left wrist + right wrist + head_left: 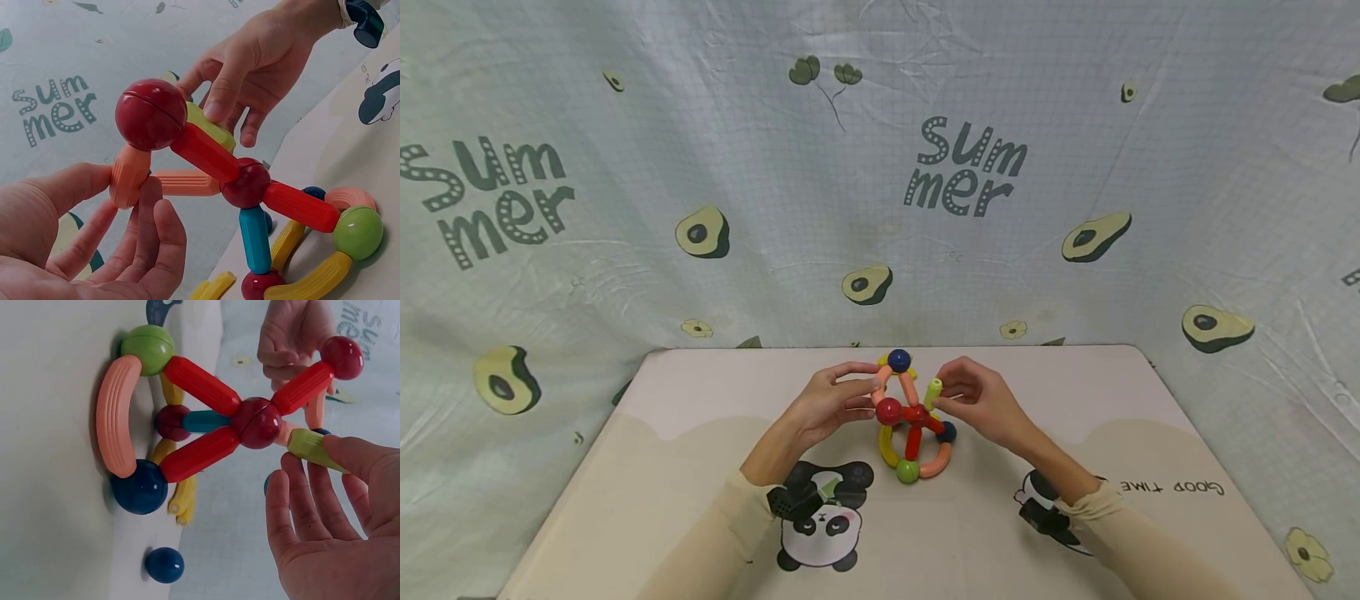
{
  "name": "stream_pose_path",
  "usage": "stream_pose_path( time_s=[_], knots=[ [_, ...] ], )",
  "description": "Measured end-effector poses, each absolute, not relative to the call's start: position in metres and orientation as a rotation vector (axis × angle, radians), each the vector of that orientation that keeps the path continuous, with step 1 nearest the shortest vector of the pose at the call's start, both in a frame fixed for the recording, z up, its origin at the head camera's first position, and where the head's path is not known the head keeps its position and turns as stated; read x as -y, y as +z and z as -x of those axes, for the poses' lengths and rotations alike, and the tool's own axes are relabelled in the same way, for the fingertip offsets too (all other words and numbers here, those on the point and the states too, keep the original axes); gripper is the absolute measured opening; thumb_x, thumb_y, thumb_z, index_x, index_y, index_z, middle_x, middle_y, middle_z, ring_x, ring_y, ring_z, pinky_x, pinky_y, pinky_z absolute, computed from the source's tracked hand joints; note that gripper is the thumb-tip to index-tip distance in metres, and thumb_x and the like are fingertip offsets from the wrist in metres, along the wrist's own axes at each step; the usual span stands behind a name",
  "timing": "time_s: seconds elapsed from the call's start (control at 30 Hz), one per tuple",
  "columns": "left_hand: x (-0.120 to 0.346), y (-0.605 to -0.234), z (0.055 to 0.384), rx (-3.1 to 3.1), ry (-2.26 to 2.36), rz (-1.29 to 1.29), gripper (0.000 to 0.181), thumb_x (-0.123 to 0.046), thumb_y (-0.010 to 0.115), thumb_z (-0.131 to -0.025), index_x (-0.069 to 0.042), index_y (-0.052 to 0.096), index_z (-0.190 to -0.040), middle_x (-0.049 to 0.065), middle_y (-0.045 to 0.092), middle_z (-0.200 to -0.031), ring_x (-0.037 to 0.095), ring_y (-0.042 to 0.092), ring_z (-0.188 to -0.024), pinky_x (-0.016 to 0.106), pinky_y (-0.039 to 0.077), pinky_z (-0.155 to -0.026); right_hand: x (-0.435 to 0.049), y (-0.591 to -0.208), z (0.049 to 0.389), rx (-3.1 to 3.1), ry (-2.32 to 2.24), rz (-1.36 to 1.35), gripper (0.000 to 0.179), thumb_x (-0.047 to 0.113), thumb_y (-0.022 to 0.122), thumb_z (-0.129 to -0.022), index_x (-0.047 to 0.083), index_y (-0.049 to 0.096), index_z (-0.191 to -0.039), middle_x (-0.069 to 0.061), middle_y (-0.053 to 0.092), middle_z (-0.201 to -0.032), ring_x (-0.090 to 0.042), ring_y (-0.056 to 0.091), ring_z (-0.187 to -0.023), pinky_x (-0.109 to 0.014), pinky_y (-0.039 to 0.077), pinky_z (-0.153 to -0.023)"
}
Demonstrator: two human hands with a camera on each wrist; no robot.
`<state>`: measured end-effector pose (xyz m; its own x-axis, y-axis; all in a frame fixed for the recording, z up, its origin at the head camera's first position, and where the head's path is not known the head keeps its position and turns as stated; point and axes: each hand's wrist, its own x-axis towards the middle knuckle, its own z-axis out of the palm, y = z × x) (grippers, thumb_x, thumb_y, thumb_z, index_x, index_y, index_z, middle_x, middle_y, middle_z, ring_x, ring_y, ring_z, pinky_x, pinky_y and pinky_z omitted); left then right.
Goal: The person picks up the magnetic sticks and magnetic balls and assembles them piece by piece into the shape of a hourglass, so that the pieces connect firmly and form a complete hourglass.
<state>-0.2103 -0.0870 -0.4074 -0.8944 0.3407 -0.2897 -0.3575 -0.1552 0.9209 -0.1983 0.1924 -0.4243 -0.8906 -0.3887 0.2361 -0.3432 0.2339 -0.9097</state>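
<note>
A structure of magnetic sticks and balls stands on the table. Its base has a green ball (907, 471), a blue ball (139, 487) and curved sticks, with red sticks and a teal stick (255, 240) rising to a central red ball (256, 422). My left hand (827, 407) pinches a salmon stick (129, 178) below the upper red ball (151, 114). From the right, my right hand (981, 400) pinches a yellow-green stick (311, 449) between thumb and fingers. One end of it is close to the central ball; whether they touch I cannot tell.
Behind the structure, loose yellow sticks (183, 500) and a separate blue ball (164, 565) lie on the table (700, 533). A printed cloth (775, 208) hangs at the table's far edge.
</note>
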Motion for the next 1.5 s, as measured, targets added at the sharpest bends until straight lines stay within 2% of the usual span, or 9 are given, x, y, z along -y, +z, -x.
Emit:
stream_pose_path(
  time_s=[0.47,0.87,1.07,1.17,1.37,1.5],
  knots=[
    [0.089,-0.411,0.21,-1.663,2.103,0.021,0.045,-0.014,0.071,-0.098,-0.001,0.057,-0.139,0.016,0.074,-0.111,0.021,0.075,-0.083,0.034,0.059,-0.082,-0.183,-0.428,0.196,-2.44,-1.778,0.676,0.03,0.007,0.079,-0.091,0.005,0.062,-0.115,-0.012,0.069,-0.109,-0.027,0.071,-0.099,-0.028,0.058,-0.084],
    [0.09,-0.412,0.21,-1.668,2.098,0.025,0.045,-0.015,0.07,-0.098,-0.002,0.056,-0.139,0.014,0.073,-0.112,0.022,0.075,-0.088,0.036,0.059,-0.085,-0.175,-0.425,0.197,-2.525,-1.69,0.673,0.03,0.004,0.077,-0.091,0.005,0.063,-0.117,-0.01,0.068,-0.11,-0.026,0.071,-0.101,-0.032,0.058,-0.086],
    [0.09,-0.413,0.21,-1.666,2.098,0.016,0.045,-0.014,0.07,-0.099,-0.002,0.056,-0.139,0.013,0.073,-0.111,0.022,0.075,-0.088,0.036,0.059,-0.085,-0.172,-0.414,0.191,-2.54,-1.669,0.655,0.027,-0.002,0.074,-0.091,-0.001,0.063,-0.115,-0.016,0.068,-0.109,-0.035,0.07,-0.1,-0.038,0.059,-0.086],
    [0.09,-0.412,0.211,-1.662,2.1,0.01,0.045,-0.014,0.07,-0.099,-0.002,0.056,-0.139,0.014,0.073,-0.111,0.022,0.075,-0.087,0.035,0.059,-0.084,-0.17,-0.401,0.184,-2.533,-1.663,0.686,0.025,-0.003,0.074,-0.091,-0.002,0.062,-0.114,-0.017,0.067,-0.108,-0.036,0.07,-0.099,-0.037,0.059,-0.085],
    [0.091,-0.413,0.209,-1.668,2.096,0.007,0.044,-0.013,0.069,-0.099,-0.001,0.056,-0.139,0.011,0.074,-0.105,0.021,0.074,-0.085,0.035,0.059,-0.084,-0.184,-0.422,0.196,-2.518,-1.631,0.77,0.033,0.009,0.078,-0.091,0.008,0.063,-0.12,-0.008,0.069,-0.11,-0.023,0.071,-0.097,-0.03,0.058,-0.084],
    [0.092,-0.414,0.209,-1.671,2.094,0.01,0.044,-0.012,0.069,-0.099,0.0,0.055,-0.139,0.01,0.073,-0.104,0.021,0.074,-0.083,0.035,0.059,-0.084,-0.196,-0.425,0.201,-2.548,-1.595,0.799,0.036,0.01,0.079,-0.091,0.009,0.063,-0.124,-0.009,0.071,-0.112,-0.02,0.071,-0.095,-0.028,0.058,-0.084]
  ],
)
